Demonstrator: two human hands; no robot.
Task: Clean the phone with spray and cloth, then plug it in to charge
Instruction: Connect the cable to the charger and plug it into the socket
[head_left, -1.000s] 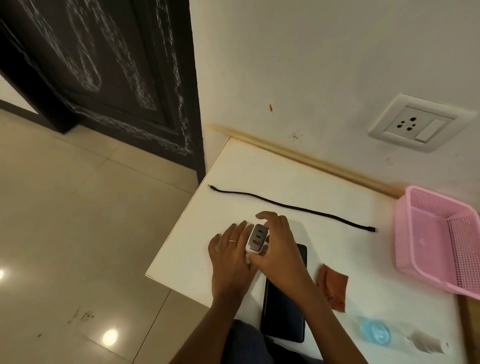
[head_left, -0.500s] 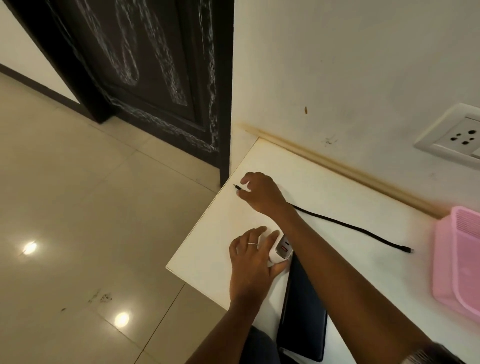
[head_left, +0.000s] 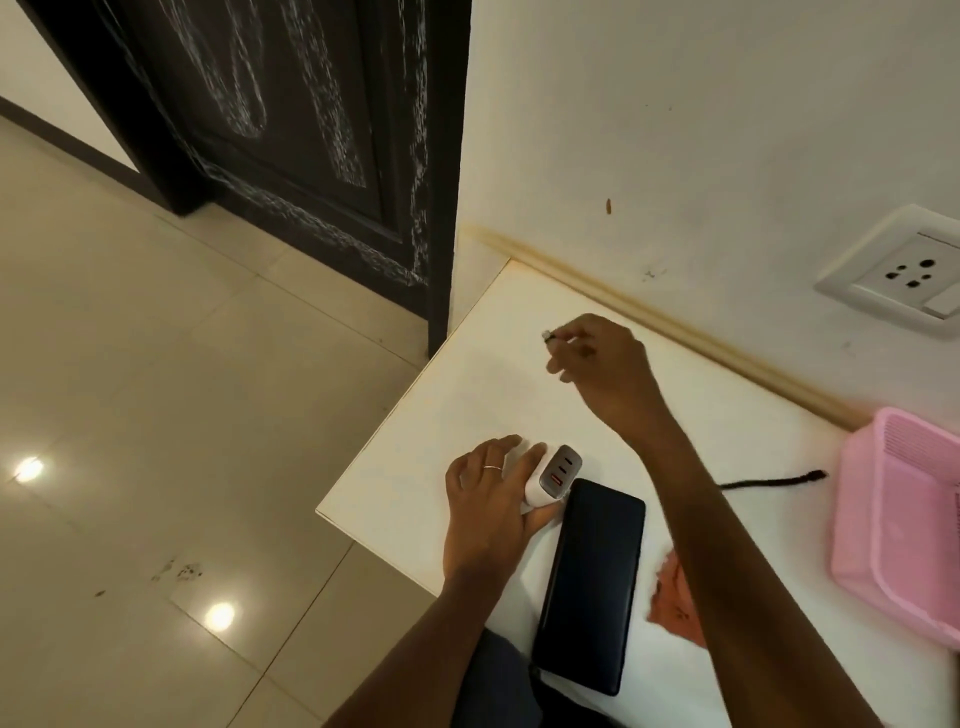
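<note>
Left hand (head_left: 491, 501) grips the charger (head_left: 551, 477) ports-up on the bench (head_left: 415, 467); right hand (head_left: 605, 371) pinches the cable (head_left: 769, 480) plug, likely to insert it.

We see a smooth, matt white table (head_left: 467, 415) and a glossy black phone (head_left: 587, 582) whose face looks like glass. The charger (head_left: 551, 483) has a smooth white plastic shell with a grey port face. The pink basket (head_left: 883, 519) is perforated plastic, the orange cloth (head_left: 670, 597) soft and matt, the floor tiles (head_left: 156, 364) polished and reflective.
</note>
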